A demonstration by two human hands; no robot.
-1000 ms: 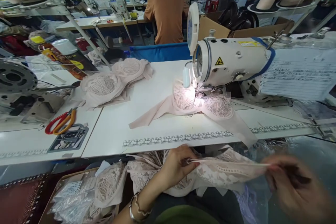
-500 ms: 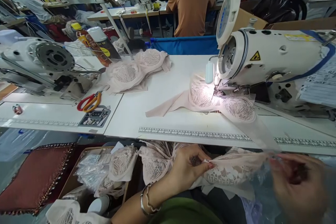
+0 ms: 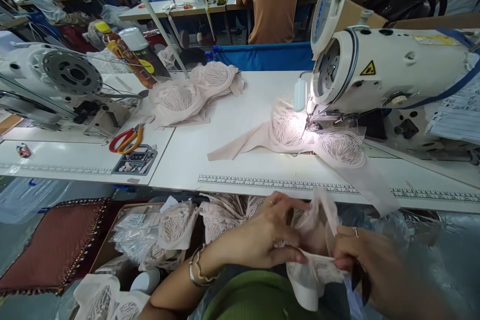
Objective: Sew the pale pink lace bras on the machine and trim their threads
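My left hand (image 3: 275, 235), with bracelets at the wrist, pinches one side of a pale pink lace bra (image 3: 315, 270) in front of my lap. My right hand (image 3: 360, 255), wearing a ring and partly blurred, grips the other side of it. Between the hands the fabric is bunched and folded, so its full shape is hidden. Past the table edge, a second pink lace bra (image 3: 337, 152) lies under the needle of the lit sewing machine (image 3: 390, 67), one band hanging toward my right hand.
More bras (image 3: 176, 97) are piled at the table's left. Red and orange scissors (image 3: 127, 140) lie beside a grey parts tray (image 3: 135, 160). Another sewing machine (image 3: 67, 80) stands far left. A box (image 3: 108, 240) of bras and plastic sits below the edge. A person in brown (image 3: 275, 0) sits ahead.
My right hand has moved left toward my left hand. The bra, stretched out between them before, is now gathered and folded. The view has tilted slightly downward.
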